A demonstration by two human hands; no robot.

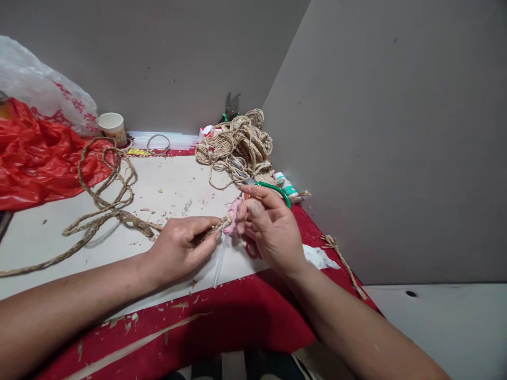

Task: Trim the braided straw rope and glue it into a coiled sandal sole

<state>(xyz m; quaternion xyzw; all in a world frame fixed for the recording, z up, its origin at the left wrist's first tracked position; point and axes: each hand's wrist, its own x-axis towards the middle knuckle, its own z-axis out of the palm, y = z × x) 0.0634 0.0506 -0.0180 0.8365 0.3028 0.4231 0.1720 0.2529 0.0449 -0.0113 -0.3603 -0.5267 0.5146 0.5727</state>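
While the left hand (180, 248) pinches the end of a braided straw cord (223, 224) between thumb and fingers, the right hand (277, 232) is curled beside it, fingertips drawn in. Whether those fingertips grip anything cannot be told. The cord end meets a small pink piece (233, 215) between the hands, above the white work sheet (174, 184); its exact form is partly hidden. A thin clear stick (219, 266) slants below.

Green-handled scissors (275, 186) lie just behind the right fingers, blades toward the heap of braided cord (237, 140). A white-and-green tube (287, 184) is close by.

Risks, as judged: a loose left pinch could let the plait spread at its cut end, the strands looking dry and coarse. A pull from the right could part cord and pink piece, if nothing but finger pressure joins them. The right knuckles might knock the scissors or drag them against the heap. Slack loops of cord (114, 211) at left could tangle or tug at the work if the left forearm catches them. Straw scraps on the sheet may cling to anything tacky.
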